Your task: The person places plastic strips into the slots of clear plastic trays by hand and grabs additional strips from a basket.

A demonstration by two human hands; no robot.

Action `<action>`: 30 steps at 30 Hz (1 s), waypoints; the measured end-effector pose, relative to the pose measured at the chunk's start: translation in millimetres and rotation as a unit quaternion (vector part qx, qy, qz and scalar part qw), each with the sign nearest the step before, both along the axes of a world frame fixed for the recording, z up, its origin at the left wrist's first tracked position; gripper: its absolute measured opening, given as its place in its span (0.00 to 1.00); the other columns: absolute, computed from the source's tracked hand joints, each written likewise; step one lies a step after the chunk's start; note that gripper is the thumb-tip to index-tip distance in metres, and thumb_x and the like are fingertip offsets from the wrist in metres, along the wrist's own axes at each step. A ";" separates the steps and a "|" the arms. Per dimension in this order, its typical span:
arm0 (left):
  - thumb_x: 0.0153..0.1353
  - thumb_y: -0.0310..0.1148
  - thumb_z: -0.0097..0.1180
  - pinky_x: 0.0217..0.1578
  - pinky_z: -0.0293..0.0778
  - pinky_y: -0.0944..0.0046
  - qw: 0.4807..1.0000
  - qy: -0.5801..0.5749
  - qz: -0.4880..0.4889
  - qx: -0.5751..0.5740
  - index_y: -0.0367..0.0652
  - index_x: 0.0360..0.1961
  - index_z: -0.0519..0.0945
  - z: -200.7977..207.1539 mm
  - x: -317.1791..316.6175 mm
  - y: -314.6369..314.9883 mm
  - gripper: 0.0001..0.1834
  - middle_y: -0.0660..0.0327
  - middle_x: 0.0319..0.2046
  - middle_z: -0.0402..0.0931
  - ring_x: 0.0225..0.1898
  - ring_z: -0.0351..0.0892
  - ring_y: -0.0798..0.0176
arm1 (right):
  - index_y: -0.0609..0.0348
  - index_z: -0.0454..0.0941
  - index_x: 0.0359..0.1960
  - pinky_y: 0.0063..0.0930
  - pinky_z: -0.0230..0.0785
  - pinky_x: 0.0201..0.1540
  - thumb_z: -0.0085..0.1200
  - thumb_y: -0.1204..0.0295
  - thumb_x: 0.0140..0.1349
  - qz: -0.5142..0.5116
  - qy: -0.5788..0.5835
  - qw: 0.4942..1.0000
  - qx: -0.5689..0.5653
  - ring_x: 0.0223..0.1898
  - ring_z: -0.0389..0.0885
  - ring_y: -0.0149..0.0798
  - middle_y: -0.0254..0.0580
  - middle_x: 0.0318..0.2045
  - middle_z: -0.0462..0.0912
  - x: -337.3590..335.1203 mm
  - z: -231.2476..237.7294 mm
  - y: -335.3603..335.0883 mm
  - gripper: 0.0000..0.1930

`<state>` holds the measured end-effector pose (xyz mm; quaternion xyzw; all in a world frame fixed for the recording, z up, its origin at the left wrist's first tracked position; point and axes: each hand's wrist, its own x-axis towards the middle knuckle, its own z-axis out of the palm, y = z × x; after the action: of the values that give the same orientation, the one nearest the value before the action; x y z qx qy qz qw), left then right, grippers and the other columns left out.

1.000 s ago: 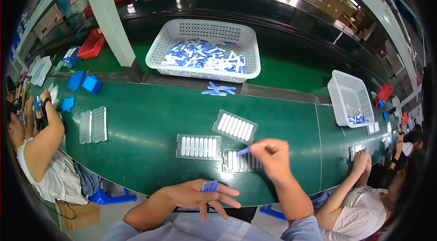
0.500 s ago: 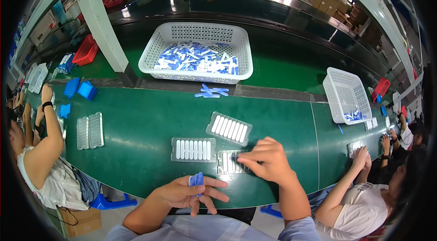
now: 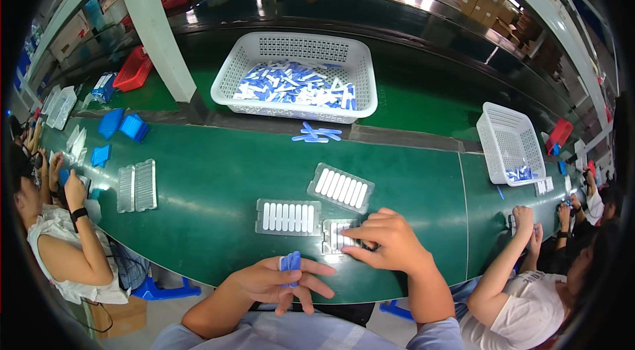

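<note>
"So, biggest first?"

"A green table (image 3: 211, 244), spread out on the near side of the big white basket (image 3: 297, 109). Then the basket itself, part filled with blue and white sticks (image 3: 297, 85). Well off to its right, a smaller basket (image 3: 516, 135), also white, with some blue pieces (image 3: 521, 173) at the bottom."

"And the hands?"

"Both well out on the big basket's near side. Left hand (image 3: 270, 289), straight out from the basket's front: thumb clamped over a few blue sticks (image 3: 289, 268), other fingers spread wide. Right hand (image 3: 389, 241), out from the basket's right end: thumb and forefinger only narrowly parted. Cannot tell of any stick pinched there."

"Next size down?"

"Clear trays, three in all, on the basket's near side. Closest to the basket, a slanted tray (image 3: 312, 186), lined with white sticks. Farther out and more leftward, a straight tray (image 3: 260, 218), lined likewise. Farthest from the basket, a half-hidden tray (image 3: 327, 239), partly beneath the right fingertips, with white sticks in view."

"Smallest?"

"Loose sticks (image 3: 317, 131), blue, lying crisscross just in front of the basket."
</note>
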<state>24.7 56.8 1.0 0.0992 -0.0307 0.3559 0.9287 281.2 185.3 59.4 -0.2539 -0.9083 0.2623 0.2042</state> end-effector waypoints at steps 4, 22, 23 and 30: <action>0.78 0.31 0.33 0.26 0.88 0.67 0.992 0.048 -0.102 0.049 0.26 0.73 0.44 9.9 6.7 5.8 0.30 0.31 0.61 0.67 0.50 0.84 0.45 | 0.53 0.88 0.40 0.27 0.61 0.28 0.71 0.70 0.53 0.000 0.253 0.958 -0.139 0.21 0.71 0.31 0.30 0.17 0.76 -21.0 -6.5 -21.4 0.12; 0.76 0.42 0.47 0.14 0.71 0.74 0.956 0.210 -0.182 0.093 0.35 0.65 0.63 21.8 28.5 4.0 0.26 0.51 0.41 0.79 0.30 0.83 0.64 | 0.59 0.87 0.37 0.25 0.64 0.24 0.69 0.73 0.55 0.229 0.143 0.904 -0.331 0.23 0.74 0.31 0.35 0.29 0.81 -15.5 -21.3 -21.1 0.08; 0.76 0.42 0.47 0.14 0.71 0.74 0.958 0.206 -0.182 0.085 0.35 0.65 0.63 21.2 27.7 7.2 0.26 0.51 0.41 0.79 0.30 0.83 0.64 | 0.59 0.87 0.37 0.25 0.64 0.24 0.69 0.73 0.55 0.229 0.143 0.901 -0.339 0.23 0.74 0.31 0.35 0.29 0.81 -15.1 -19.6 -19.8 0.08; 0.75 0.36 0.47 0.15 0.75 0.72 0.933 0.297 -0.157 0.131 0.29 0.45 0.72 32.7 20.1 18.9 0.16 0.52 0.38 0.79 0.28 0.83 0.65 | 0.60 0.86 0.33 0.26 0.66 0.24 0.69 0.76 0.54 0.157 0.101 0.928 -0.323 0.22 0.75 0.33 0.38 0.27 0.80 -21.5 -9.6 -23.0 0.06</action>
<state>44.8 75.7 33.7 0.3154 0.1851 0.1528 0.9181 259.7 162.4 49.7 -0.1327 -0.7771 0.5946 0.1579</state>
